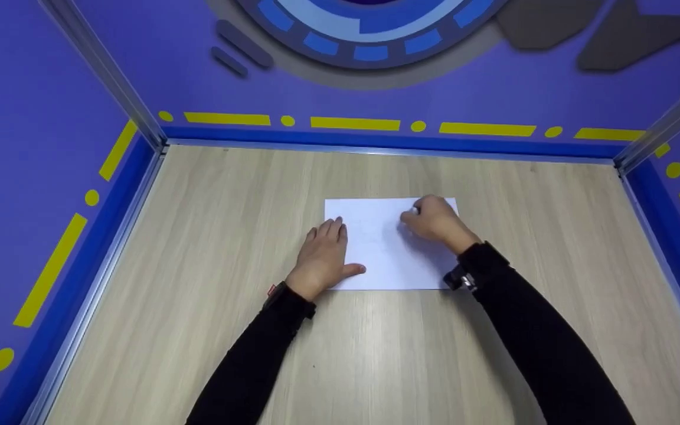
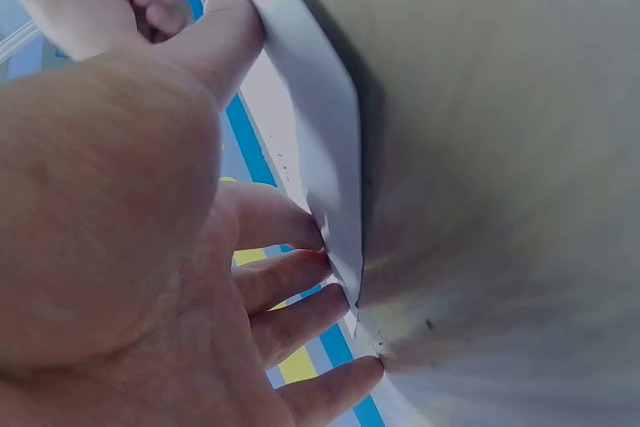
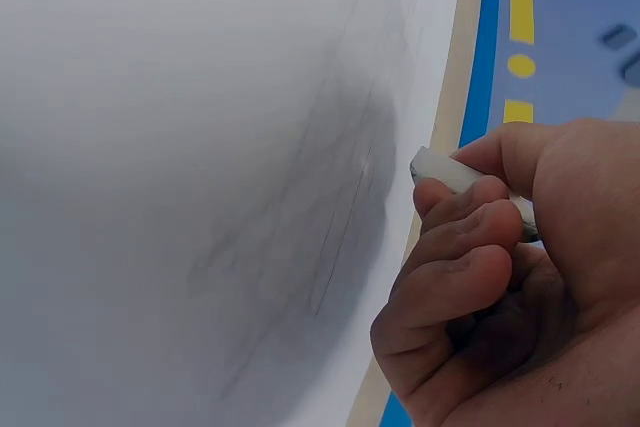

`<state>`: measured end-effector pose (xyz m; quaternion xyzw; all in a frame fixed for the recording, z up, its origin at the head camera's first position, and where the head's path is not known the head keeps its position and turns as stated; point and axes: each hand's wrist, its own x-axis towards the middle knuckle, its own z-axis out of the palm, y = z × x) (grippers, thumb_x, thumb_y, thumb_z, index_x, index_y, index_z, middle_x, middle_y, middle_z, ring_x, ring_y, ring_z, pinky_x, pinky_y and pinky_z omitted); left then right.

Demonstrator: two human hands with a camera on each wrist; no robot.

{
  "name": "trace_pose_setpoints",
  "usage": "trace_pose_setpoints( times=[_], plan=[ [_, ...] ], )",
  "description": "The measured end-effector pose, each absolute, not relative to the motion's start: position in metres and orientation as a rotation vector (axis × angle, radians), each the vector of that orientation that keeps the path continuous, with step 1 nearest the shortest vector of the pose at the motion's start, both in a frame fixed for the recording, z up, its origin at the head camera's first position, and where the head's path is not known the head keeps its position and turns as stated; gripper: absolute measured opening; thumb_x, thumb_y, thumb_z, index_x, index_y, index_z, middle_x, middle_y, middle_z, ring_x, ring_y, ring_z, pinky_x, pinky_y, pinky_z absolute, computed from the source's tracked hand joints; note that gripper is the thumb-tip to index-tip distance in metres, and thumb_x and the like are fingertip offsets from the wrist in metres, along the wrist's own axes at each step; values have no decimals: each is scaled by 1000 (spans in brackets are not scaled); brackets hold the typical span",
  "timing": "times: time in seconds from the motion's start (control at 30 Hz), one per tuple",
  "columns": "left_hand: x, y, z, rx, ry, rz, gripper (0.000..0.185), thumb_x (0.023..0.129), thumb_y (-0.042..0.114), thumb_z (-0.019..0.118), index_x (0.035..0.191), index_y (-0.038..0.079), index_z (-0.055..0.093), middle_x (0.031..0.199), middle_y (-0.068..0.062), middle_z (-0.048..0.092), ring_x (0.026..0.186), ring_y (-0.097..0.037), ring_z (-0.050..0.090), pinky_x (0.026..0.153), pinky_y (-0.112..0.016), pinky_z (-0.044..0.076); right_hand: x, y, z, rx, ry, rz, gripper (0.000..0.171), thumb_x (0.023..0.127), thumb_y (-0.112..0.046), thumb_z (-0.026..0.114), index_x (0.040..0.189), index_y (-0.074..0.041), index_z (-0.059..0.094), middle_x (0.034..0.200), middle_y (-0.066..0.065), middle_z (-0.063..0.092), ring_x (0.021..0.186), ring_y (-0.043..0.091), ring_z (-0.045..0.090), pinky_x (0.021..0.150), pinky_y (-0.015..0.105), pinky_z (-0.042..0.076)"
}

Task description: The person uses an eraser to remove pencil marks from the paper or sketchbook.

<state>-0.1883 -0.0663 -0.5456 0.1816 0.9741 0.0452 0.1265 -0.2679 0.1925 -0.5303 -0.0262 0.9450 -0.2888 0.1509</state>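
Your right hand (image 1: 434, 221) is pinching a small white eraser (image 3: 445, 169), mostly hidden in your grip, over faint unreadable pencil marks (image 3: 330, 237) on the paper (image 1: 387, 260), while your flat, open-fingered left hand (image 1: 323, 255) is pressing it onto the counter (image 1: 198, 236).

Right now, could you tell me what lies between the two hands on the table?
Only a bare stretch of the white paper lies between the left hand, resting flat on its left edge, and the right hand, which holds a small white eraser. The head view shows this.
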Motion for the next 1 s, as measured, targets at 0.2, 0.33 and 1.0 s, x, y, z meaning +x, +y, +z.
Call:
trace_pose_setpoints(
  times=[0.2,0.33,1.0],
  plan=[
    [-187,-68,-547,541,2858,153,105,86,74,53,156,0,27,165,-17,22,154,-32,21,123,-52,23,-270,150,-530,-161,2725,-822,31,85,-36,63,64,-14,56,66,1,56,63,20,53,57,31,43],
    [-185,-69,-548,554,2883,156,105,85,73,55,154,-2,30,163,-18,26,152,-32,24,121,-52,27,-272,124,-531,-203,2744,-767,30,86,-37,63,74,-9,67,75,5,61,69,22,55,62,31,44],
    [-187,-68,-545,559,2886,127,105,86,75,53,154,-1,30,163,-18,26,152,-33,24,122,-51,26,-274,102,-539,-106,2659,-704,57,86,-40,65,124,1,66,122,17,67,100,29,61,91,41,53]
  ],
)
